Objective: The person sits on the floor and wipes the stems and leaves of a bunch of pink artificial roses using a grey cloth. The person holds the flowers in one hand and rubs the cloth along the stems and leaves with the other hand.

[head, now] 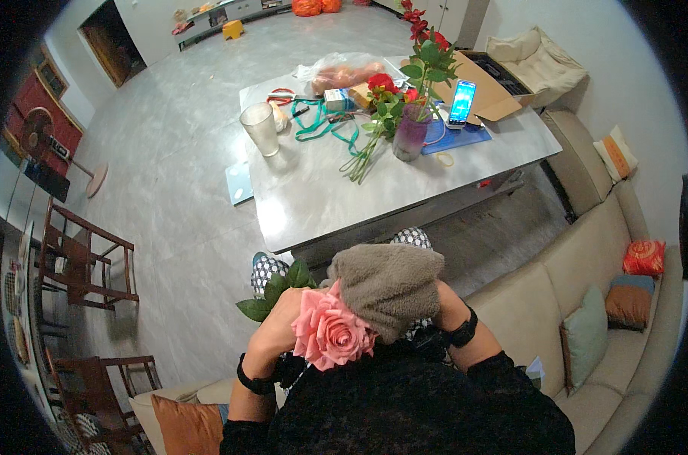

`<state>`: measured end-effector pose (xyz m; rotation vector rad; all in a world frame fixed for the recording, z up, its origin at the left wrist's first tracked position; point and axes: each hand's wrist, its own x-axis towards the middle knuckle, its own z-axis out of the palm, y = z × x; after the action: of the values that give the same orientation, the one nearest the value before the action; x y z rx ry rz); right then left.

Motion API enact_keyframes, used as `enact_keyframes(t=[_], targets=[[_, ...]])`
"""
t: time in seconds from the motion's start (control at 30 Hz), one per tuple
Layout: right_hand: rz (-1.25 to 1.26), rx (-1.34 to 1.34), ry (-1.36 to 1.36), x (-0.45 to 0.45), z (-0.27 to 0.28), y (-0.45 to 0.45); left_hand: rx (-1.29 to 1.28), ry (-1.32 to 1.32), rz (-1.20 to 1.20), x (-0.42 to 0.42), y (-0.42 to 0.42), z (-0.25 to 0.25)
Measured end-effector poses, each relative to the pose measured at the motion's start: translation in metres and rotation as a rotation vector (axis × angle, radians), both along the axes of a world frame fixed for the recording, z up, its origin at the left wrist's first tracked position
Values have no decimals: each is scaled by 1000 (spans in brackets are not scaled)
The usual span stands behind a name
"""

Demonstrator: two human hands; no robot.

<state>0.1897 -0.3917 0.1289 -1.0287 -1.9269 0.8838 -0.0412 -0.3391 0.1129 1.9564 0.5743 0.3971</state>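
Note:
My left hand (285,318) is closed around the stem of a pink artificial-looking rose (335,333), which it holds close to my chest. The bloom faces up at me and hides part of the fingers. Green leaves (278,287) stick out past the knuckles on the far side. A grey-brown plush cloth (386,284) is bunched in my right hand (447,304), covering its fingers, and touches the bloom's edge. On the table (321,199) before me, a purple glass vase (411,133) holds red flowers, with cut-looking green stems (362,159) lying beside it.
A frosted tumbler (260,129), red-handled scissors (281,96), a teal lanyard (315,128) and a bag of round items (344,74) are on the table. A lit phone (461,105) stands near an open cardboard box (486,85). A beige sofa (554,284) curves along the right.

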Motion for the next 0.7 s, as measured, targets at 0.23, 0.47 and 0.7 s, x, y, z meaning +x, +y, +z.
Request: enact_keyframes(t=[0.23,0.47,0.7], targets=[[-112,-80,134,6,-21,-5,161,-76,115,2,1,7],[-208,-40,152,17,-16,6,-549,-505,540,-8,-21,15],[-141,29,29,-1,-20,0,-292,-361,443,-4,-16,-1]])
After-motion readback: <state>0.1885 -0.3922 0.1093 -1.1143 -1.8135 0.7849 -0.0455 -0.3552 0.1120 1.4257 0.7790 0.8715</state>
